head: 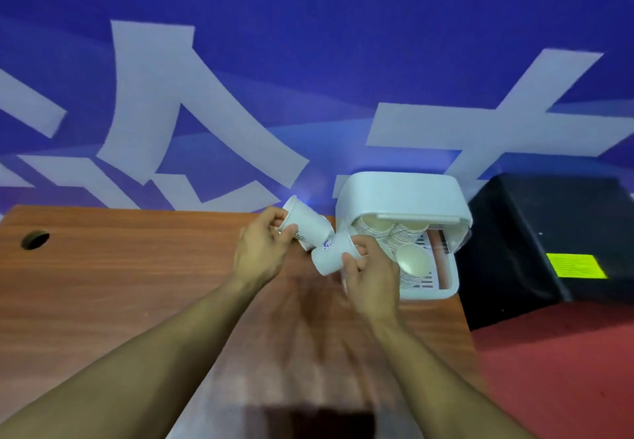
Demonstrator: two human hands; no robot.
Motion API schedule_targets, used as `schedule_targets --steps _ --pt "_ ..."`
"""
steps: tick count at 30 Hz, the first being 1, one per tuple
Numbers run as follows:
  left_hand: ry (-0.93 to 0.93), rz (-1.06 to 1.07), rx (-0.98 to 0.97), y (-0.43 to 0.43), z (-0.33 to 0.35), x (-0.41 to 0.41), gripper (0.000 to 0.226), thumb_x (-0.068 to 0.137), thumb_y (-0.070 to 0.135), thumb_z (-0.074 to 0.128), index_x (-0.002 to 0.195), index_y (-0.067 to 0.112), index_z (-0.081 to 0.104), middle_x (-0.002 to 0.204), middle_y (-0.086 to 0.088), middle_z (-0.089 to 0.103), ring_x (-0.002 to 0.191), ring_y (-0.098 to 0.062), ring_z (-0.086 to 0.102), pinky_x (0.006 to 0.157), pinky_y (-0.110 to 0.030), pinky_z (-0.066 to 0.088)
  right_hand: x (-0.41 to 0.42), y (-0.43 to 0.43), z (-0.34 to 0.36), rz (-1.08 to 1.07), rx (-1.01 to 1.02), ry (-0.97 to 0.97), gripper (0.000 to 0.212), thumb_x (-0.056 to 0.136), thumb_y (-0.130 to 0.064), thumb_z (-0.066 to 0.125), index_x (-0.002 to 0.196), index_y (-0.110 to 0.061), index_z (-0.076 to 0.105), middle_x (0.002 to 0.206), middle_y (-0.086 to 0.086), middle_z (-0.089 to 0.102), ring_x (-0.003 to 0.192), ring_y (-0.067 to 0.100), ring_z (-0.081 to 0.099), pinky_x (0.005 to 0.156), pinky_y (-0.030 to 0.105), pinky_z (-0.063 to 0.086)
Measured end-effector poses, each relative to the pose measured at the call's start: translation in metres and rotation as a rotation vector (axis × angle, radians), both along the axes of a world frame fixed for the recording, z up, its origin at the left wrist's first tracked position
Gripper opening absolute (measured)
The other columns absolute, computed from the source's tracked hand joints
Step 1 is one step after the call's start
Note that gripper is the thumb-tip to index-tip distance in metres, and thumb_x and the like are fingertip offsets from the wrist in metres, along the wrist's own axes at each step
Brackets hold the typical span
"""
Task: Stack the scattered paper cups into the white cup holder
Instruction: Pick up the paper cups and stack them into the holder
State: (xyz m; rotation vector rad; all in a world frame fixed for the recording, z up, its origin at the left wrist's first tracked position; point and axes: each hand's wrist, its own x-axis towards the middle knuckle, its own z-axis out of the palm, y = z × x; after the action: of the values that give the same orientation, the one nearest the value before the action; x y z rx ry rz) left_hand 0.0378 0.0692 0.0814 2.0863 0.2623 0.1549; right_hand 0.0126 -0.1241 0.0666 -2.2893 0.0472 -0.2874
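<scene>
My left hand grips a white paper cup lying on its side above the table, its mouth turned to the upper left. My right hand holds a second white paper cup with a blue logo, tilted, its base toward the lower left. The two cups touch each other between my hands. Just to the right stands the white cup holder with its lid raised. Inside it lie stacked rows of paper cups, and one stack's open mouth faces me.
The brown wooden table has a round cable hole at its far left. A black box with a yellow label stands to the right of the holder on red floor. A blue banner with white characters hangs behind.
</scene>
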Motion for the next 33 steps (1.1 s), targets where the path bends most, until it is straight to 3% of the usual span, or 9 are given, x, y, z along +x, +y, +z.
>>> schedule_targets --steps 4,6,10,11,16,19,26,30,33 --pt "-0.079 -0.093 0.082 -0.045 0.021 -0.015 0.005 0.088 0.03 0.066 0.09 0.026 0.064 0.06 0.0 0.061 0.064 -0.013 0.056 0.065 -0.032 0.045 -0.014 -0.043 0.018 -0.017 -0.022 -0.093 0.02 0.086 -0.015 0.064 0.106 -0.017 0.064 0.089 -0.002 0.071 0.078 0.019 0.065 0.072 0.03 0.048" --pt "-0.125 -0.126 0.111 -0.065 0.027 -0.02 0.004 0.088 0.029 0.066 0.09 0.026 0.064 0.059 0.002 0.059 0.064 -0.012 0.055 0.063 -0.029 0.041 -0.017 -0.068 0.026 -0.047 -0.058 -0.13 0.015 0.086 -0.013 0.064 0.101 -0.016 0.065 0.081 -0.002 0.068 0.077 0.016 0.062 0.067 0.031 0.044" --pt "-0.235 -0.186 0.227 -0.097 0.029 -0.025 0.008 0.088 0.031 0.066 0.095 0.026 0.066 0.076 0.01 0.063 0.067 -0.008 0.055 0.069 -0.031 0.044 -0.014 -0.111 0.032 -0.086 -0.204 -0.145 0.013 0.087 -0.016 0.064 0.099 -0.019 0.067 0.083 0.0 0.068 0.082 0.026 0.065 0.076 0.038 0.053" --pt "-0.254 -0.202 0.273 -0.103 0.027 -0.024 0.009 0.088 0.034 0.064 0.095 0.028 0.065 0.079 0.011 0.063 0.069 -0.011 0.057 0.07 -0.034 0.047 -0.013 -0.119 0.033 -0.089 -0.227 -0.137 0.014 0.087 -0.016 0.064 0.1 -0.019 0.067 0.084 0.001 0.068 0.083 0.03 0.066 0.072 0.041 0.054" --pt "-0.3 -0.247 0.445 -0.127 0.02 -0.026 0.013 0.089 0.039 0.06 0.097 0.03 0.065 0.084 0.012 0.064 0.071 -0.012 0.058 0.063 -0.033 0.049 -0.007 -0.137 0.032 -0.045 -0.342 -0.111 0.011 0.087 -0.019 0.063 0.094 -0.022 0.07 0.075 -0.002 0.065 0.066 0.025 0.061 0.056 0.033 0.049" --pt "-0.317 -0.243 0.497 -0.134 0.014 -0.027 0.015 0.087 0.04 0.058 0.094 0.03 0.066 0.083 0.014 0.063 0.072 -0.009 0.058 0.06 -0.029 0.046 -0.001 -0.142 0.022 0.01 -0.435 -0.044 0.009 0.089 -0.023 0.058 0.087 -0.022 0.067 0.075 -0.001 0.063 0.065 0.028 0.059 0.051 0.03 0.037" --pt "-0.306 -0.21 0.565 -0.139 -0.003 -0.018 0.012 0.083 0.035 0.063 0.093 0.03 0.068 0.079 0.013 0.063 0.073 -0.011 0.06 0.056 -0.026 0.044 0.015 -0.153 -0.008 0.238 -0.557 0.187 0.028 0.1 -0.035 0.039 0.091 -0.018 0.06 0.088 0.003 0.06 0.084 0.029 0.06 0.058 0.032 0.034" --pt "-0.295 -0.212 0.577 -0.143 -0.011 -0.015 0.013 0.082 0.035 0.063 0.092 0.028 0.068 0.08 0.012 0.065 0.073 -0.013 0.061 0.057 -0.026 0.045 0.024 -0.156 -0.023 0.294 -0.491 0.262 0.03 0.099 -0.034 0.041 0.088 -0.013 0.06 0.088 0.007 0.062 0.085 0.031 0.059 0.067 0.036 0.041" --pt "-0.284 -0.222 0.597 -0.144 -0.015 -0.011 0.011 0.083 0.034 0.064 0.091 0.029 0.068 0.079 0.012 0.064 0.072 -0.013 0.061 0.057 -0.025 0.042 0.028 -0.158 -0.027 0.3 -0.493 0.272 0.03 0.099 -0.034 0.042 0.094 -0.014 0.063 0.092 0.007 0.065 0.089 0.03 0.059 0.066 0.033 0.036"
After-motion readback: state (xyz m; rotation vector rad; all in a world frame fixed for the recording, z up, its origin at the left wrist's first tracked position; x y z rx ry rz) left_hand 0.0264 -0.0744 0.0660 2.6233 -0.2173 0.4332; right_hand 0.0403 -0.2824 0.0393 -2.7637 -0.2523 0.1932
